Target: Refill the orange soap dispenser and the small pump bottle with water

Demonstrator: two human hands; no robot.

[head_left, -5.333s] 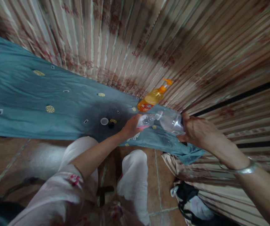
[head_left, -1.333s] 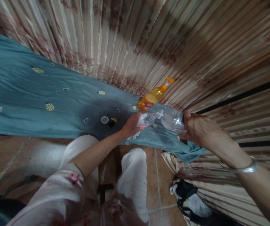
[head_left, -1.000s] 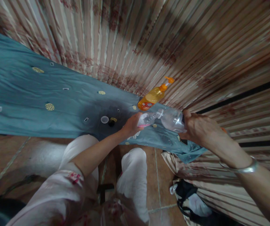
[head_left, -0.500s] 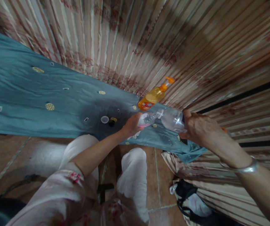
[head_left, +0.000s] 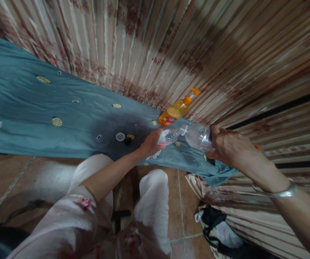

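Note:
My left hand (head_left: pixel 152 143) is closed around the base of a small clear plastic bottle (head_left: pixel 172 135) with a pink part near its bottom. A larger clear plastic bottle (head_left: pixel 196 136) is gripped at its far end by my right hand (head_left: pixel 232 146), which has a bangle at the wrist. That bottle lies nearly level, its neck meeting the mouth of the small one; whether they touch cannot be made out. Just behind them stands a pump bottle (head_left: pixel 172 113) of orange-yellow liquid. Left of my left hand are a whitish round cap (head_left: pixel 120 136) and a small black piece (head_left: pixel 128 141).
A teal cloth (head_left: pixel 81 115) with pineapple prints covers the long narrow surface. Pleated patterned curtains (head_left: pixel 133 46) hang behind it and to the right. A crumpled white item (head_left: pixel 155 155) lies below my left hand. A dark bag (head_left: pixel 219 230) rests at lower right on the tiled floor (head_left: pixel 180 205).

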